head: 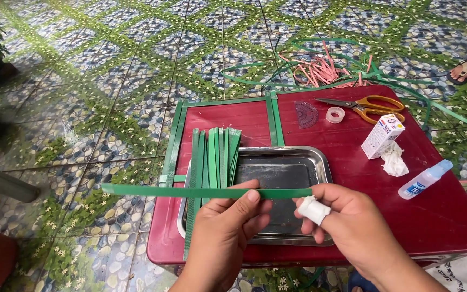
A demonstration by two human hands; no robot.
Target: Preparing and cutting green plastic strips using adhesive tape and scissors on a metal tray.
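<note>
My left hand [228,230] and my right hand [347,224] hold one long green plastic strip [168,191] level above a steel tray [320,162]. The left thumb and fingers pinch it near the middle, and the right hand grips its right end. A white bandage wraps my right index finger [314,210]. Several more green strips [217,157] lie side by side across the tray's left edge, standing lengthwise away from me.
The tray sits on a low red table [439,216] with green strips along its far and left sides. On it lie orange-handled scissors [368,106], a tape roll [335,114], a protractor [306,113], a small box [382,135], crumpled tissue [394,162], a glue bottle [425,179]. Pink and green strips [320,70] litter the tiled floor.
</note>
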